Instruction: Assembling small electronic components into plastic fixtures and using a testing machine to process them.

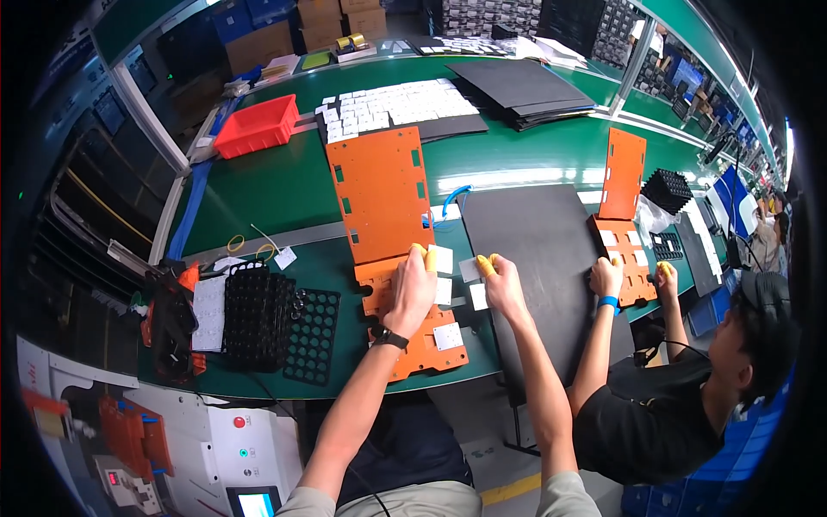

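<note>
My left hand [414,291], with yellow finger covers and a dark wristband, is over the lower part of an orange hinged fixture [413,351]. Its fingers are closed, their tips against the edge of a white square plate [442,259]; what they pinch is hidden. Two more white squares, an upper one [444,291] and a lower one [448,336], lie on the fixture. The orange lid [379,194] stands raised behind. My right hand [504,286], also with yellow finger covers, pinches a thin translucent square sheet [469,270]. Below that sheet is another white square [479,297].
Black trays [258,314] are stacked at left beside a flat holed tray [312,336]. A black board [538,276] lies to the right. A co-worker [663,414] handles a second orange fixture [637,276]. Farther back are a red bin [258,127], white pieces [396,105] and black sheets [521,90].
</note>
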The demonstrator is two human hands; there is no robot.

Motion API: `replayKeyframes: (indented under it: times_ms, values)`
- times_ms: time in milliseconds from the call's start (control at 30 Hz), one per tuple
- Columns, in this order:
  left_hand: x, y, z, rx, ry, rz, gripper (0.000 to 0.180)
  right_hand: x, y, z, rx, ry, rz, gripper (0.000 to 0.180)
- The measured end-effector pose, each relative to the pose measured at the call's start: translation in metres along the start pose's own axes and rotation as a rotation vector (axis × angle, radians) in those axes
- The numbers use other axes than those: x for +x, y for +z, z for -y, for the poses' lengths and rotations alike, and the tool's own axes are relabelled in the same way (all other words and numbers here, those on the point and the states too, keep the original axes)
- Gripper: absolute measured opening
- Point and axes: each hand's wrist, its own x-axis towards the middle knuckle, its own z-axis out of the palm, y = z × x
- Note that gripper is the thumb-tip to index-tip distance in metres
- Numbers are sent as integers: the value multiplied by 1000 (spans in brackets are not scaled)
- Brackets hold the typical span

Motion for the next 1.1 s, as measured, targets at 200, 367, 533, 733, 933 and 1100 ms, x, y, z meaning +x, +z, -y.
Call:
replayKeyframes:
  times_ms: [200, 367, 533, 733, 933, 1100]
  values:
    - [-4, -20, 4, -44, -14, 33, 15, 4, 5, 1, 8, 17, -52, 22]
    - [2, -11, -5, -55, 16, 69, 14, 47, -25, -21, -221, -8, -243, 29]
    - [41, 28, -35, 77, 117, 199, 15, 59, -69, 4, -495, 9, -350, 29]
    - [100, 109, -40, 547, 577, 45, 23, 96, -99, -3, -1035, -241, -282, 13]
    - [117, 188, -52, 887, 901, -218, 6, 104, -106, -44, -1720, -456, -324, 4]
    - [87, 217, -58, 864, 942, -92, 6, 85, -101, -85, -1883, -458, -296, 4]
